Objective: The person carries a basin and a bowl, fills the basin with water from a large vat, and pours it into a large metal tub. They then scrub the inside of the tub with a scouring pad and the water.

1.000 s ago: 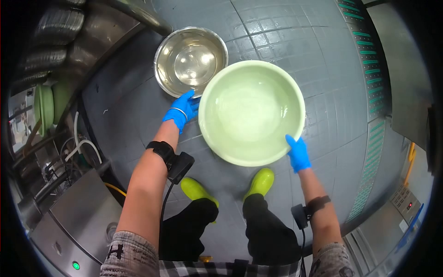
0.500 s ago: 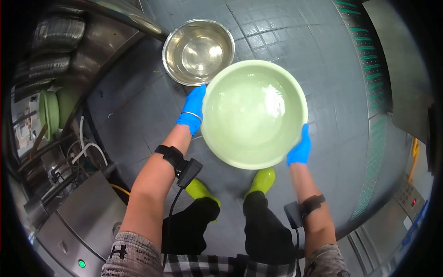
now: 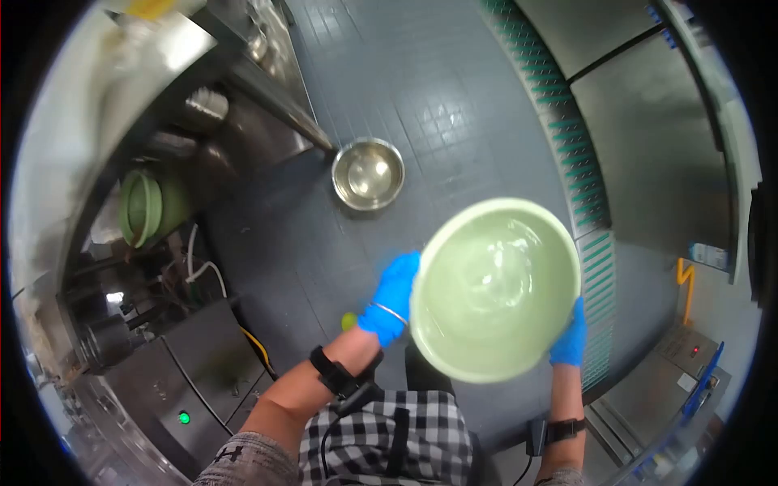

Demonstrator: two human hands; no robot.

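Basin (image 3: 494,296) aloft — left hand (image 3: 392,298) and right hand (image 3: 570,336) clamped on opposite sides, forearms (image 3: 285,407) outstretched

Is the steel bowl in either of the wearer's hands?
No, the steel bowl stands on the floor, while the left hand and right hand hold the green basin from either side.

Looks from the wearer's head, forward and steeply down, with a wide round field, quite near to the left hand (image 3: 395,293), the right hand (image 3: 570,338) and the green basin (image 3: 442,279), and farther from the grey floor (image 3: 462,154).
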